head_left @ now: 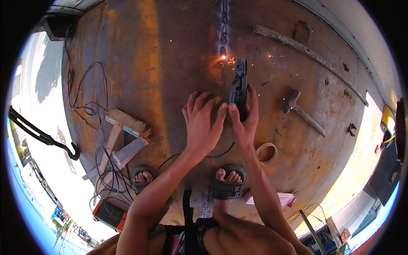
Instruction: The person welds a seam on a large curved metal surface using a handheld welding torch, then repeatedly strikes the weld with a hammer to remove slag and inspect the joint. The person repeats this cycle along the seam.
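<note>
My right hand is closed round a black welding electrode holder, whose jaw end points away from me. Beside it, my left hand has its fingers bent and apart, with the thumb close to the right thumb; nothing shows in it. Past the holder, a bright spot glows and throws sparks at the near end of a dark, lumpy weld bead. The bead runs along a seam in the rusty steel plate. I cannot make out the electrode itself. A dark cable runs back beneath my left forearm.
On the right lie a hammer, a long metal bar and a tan ring. Joined wooden pieces, coiled cables and an orange-black box are at left, near a hanging hook. My sandalled feet stand on the plate.
</note>
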Motion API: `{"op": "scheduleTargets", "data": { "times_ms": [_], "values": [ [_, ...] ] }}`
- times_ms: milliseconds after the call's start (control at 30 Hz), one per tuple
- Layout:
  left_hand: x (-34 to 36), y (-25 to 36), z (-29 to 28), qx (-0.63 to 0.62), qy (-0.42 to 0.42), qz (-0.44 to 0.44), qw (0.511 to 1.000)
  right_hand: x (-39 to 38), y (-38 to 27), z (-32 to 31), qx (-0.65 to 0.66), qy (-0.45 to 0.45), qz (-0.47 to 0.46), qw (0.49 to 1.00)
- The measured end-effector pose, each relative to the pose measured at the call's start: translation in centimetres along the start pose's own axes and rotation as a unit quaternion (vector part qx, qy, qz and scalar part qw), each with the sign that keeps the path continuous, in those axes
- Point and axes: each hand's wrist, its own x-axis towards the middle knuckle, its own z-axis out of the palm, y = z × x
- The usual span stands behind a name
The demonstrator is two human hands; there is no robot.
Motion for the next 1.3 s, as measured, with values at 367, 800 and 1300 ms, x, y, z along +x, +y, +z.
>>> {"op": "scheduleTargets", "data": {
  "times_ms": [367, 800, 1300],
  "values": [
    [-0.2, -0.8, 0.0, -0.001, 0.011, 0.007, 1.0, 0.3, 0.4, 0.1, -0.098, -0.016, -0.019, 0.995],
    [0.0, -0.6, 0.0, -0.013, 0.017, -0.004, 1.0, 0.7, -0.2, 0.5, -0.138, -0.024, -0.016, 0.99],
    [0.0, -0.9, 0.1, -0.014, 0.02, 0.0, 1.0, 0.7, 0.1, 0.7, -0.132, -0.026, -0.026, 0.991]
  ]
}}
